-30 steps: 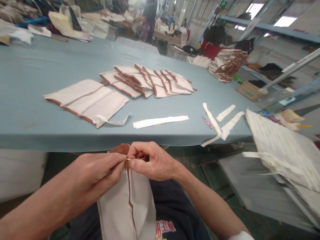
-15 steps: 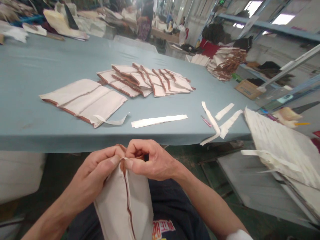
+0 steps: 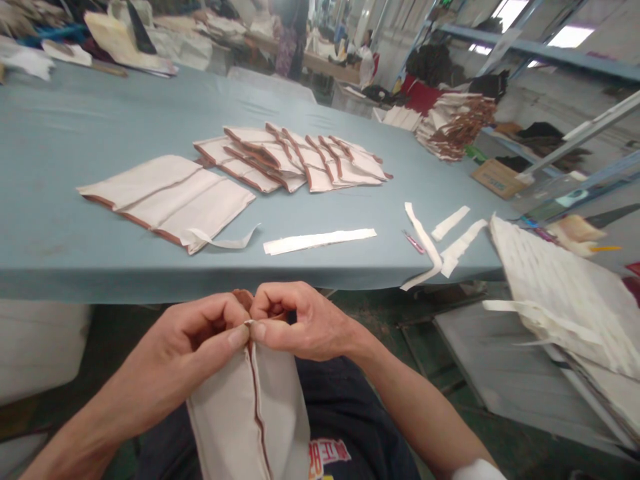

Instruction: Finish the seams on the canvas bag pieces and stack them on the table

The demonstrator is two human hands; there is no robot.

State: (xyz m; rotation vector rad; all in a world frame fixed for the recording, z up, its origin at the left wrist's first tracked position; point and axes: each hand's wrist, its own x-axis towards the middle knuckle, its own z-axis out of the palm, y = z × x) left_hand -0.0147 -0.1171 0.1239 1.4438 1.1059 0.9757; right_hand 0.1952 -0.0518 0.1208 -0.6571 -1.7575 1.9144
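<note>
Pinching with left hand and right hand, both nearly closed, the top end of a cream cloth piece — smooth, elongated, brown along its lengthwise seam. Held above dark-clothed lap, pointing lengthwise toward blue-green table.

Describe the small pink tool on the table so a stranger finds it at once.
Start with the big blue-green table and go to the right-hand part of its near edge. There, off-white strips lie grouped, and just left of the long bent strip is the small pink tool. Its pink colour and shorter, slimmer shape set it apart.
</note>
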